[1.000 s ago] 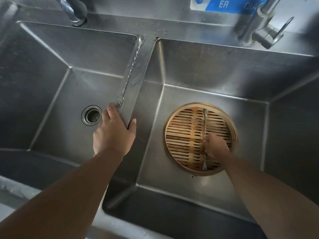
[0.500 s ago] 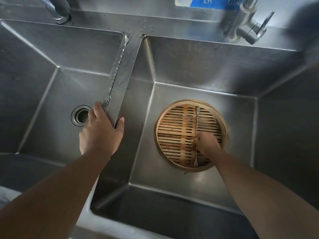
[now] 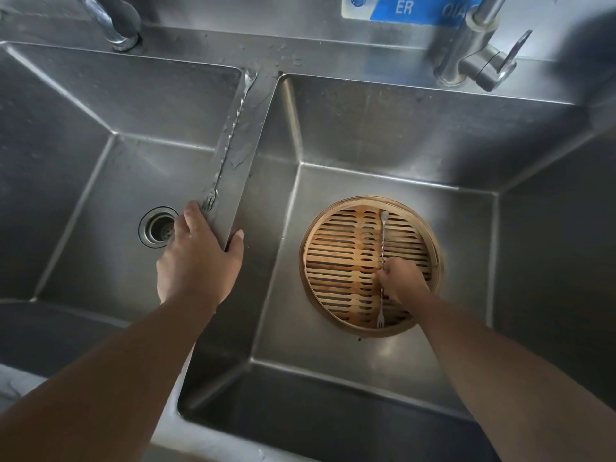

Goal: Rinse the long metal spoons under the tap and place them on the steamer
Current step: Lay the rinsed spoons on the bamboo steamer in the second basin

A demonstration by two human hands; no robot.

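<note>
While right hand (image 3: 401, 281) pinches long bar spoon (image 3: 382, 258) at mid-handle, spoon lies across bamboo steamer (image 3: 336, 271) in right sink basin (image 3: 383, 128): placement nearly complete, release pending. Left hand (image 3: 200, 258) rests spread on wet sink divider (image 3: 245, 181), fingertips touching fork end of second bar spoon (image 3: 226, 148), not yet gripped. Remaining by estimate: pick up, rinse under tap (image 3: 473, 51), place second spoon.
</note>
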